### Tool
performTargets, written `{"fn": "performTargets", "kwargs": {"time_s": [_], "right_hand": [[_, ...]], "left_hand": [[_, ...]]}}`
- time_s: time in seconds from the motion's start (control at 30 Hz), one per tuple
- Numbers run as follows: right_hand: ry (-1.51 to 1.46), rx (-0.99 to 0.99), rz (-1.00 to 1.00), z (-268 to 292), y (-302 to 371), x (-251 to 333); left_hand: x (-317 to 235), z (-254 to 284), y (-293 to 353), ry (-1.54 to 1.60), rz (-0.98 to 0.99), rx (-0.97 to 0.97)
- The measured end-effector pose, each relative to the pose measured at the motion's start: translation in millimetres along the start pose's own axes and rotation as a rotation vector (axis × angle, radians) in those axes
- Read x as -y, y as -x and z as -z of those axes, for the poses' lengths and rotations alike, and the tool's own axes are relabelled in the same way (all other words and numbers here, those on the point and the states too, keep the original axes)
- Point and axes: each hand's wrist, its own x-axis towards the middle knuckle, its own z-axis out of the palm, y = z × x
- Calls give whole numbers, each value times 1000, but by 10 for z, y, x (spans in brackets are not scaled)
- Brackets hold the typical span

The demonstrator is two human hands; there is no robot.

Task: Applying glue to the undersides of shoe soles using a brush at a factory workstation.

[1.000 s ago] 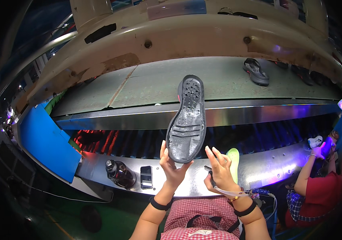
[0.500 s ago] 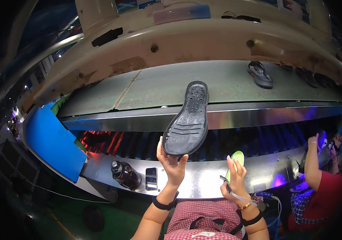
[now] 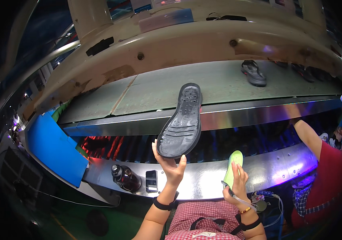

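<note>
The left hand (image 3: 173,172) has a black rubber shoe sole (image 3: 181,124) by its broad forefoot end, the grip parted only as wide as the sole needs: thumb on the right side of the rim, fingers behind and along the left. The sole is raised above the table (image 3: 203,180), inner face toward the camera, narrow heel end pointing beyond the table's far edge, across the dark rollers (image 3: 215,146). That face looks glossy and patchy; whether it is wet I cannot tell.

The right hand (image 3: 238,186) pinches a slim dark tool (image 3: 224,184) between thumb and curled fingers, its other fingers extended over a lime-green insole (image 3: 231,172). Whether they touch it is unclear. The insole is right of the table's middle, its upper end reaching past the far edge in this view.

A dark bottle (image 3: 126,179) stands toward the table's left end, a phone (image 3: 151,181) beside it.

In my judgement, holding the sole well means gripping the rim alone, fingertips off the glossy face, with enough support at the forefoot that the unsupported heel does not dip. The tool's tip is best angled away from the insole, and any touch on the insole kept to its edges.
</note>
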Motion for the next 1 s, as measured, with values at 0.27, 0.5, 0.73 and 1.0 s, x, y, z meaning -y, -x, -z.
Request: {"fn": "performTargets", "kwargs": {"time_s": [0.27, 0.5, 0.73, 1.0], "right_hand": [[5, 13, -28, 1, 40, -18], [5, 14, -10, -17, 72, -44], [-144, -48, -248, -109, 130, -180], [-646, -421, -795, -566, 347, -873]], "left_hand": [[-10, -19, 11, -42, 26, -36], [-5, -46, -17, -29, 71, -106], [11, -46, -19, -8, 84, -134], [39, -27, -22, 294, 99, -87]]}}
